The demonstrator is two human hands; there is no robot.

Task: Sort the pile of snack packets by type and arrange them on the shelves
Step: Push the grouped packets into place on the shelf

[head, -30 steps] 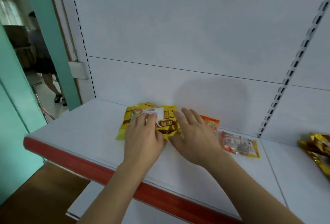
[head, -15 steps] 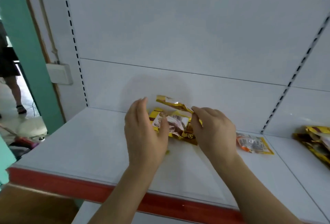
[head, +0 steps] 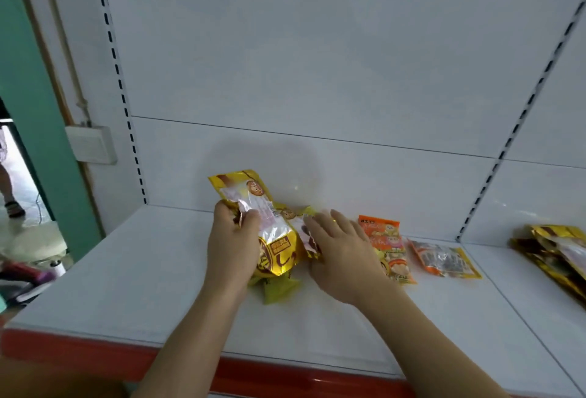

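Over on the left, a teal door frame (head: 38,118) runs top to bottom. Just beside it, a white switch box (head: 91,144) sits on the white wall, with a thin cable (head: 65,48) rising from its top edge. Through the doorway at the far left edge, a person's leg and sandalled foot (head: 9,197) stand on a pale floor. Lower down, near the bottom left corner, there's a blurred jumble, something purple (head: 31,274) among it, too smeared to identify.
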